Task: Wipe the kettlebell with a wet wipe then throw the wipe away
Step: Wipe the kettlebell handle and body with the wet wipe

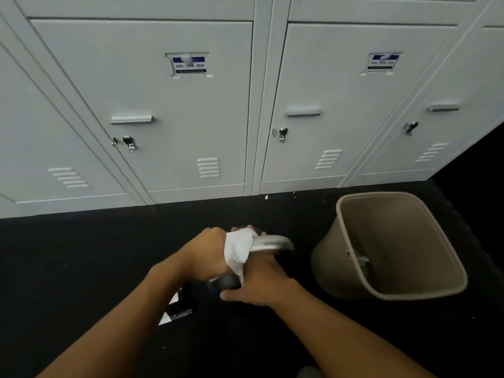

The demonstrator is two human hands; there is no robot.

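Observation:
The kettlebell (275,243) stands on the dark floor in the lower middle, its steel handle curving to the right; the dark body is mostly hidden under my hands. My left hand (206,253) is closed around a white wet wipe (237,249) and presses it against the handle. My right hand (260,282) rests just below and right of it, gripping the lower part of the kettlebell near its body. A beige waste bin (409,291) stands to the right of the kettlebell, tilted toward me, with a little rubbish inside.
A row of grey metal lockers (177,118) with keys in the locks lines the wall behind. A small dark packet with a white edge (178,309) lies on the black floor (81,255) left of the kettlebell.

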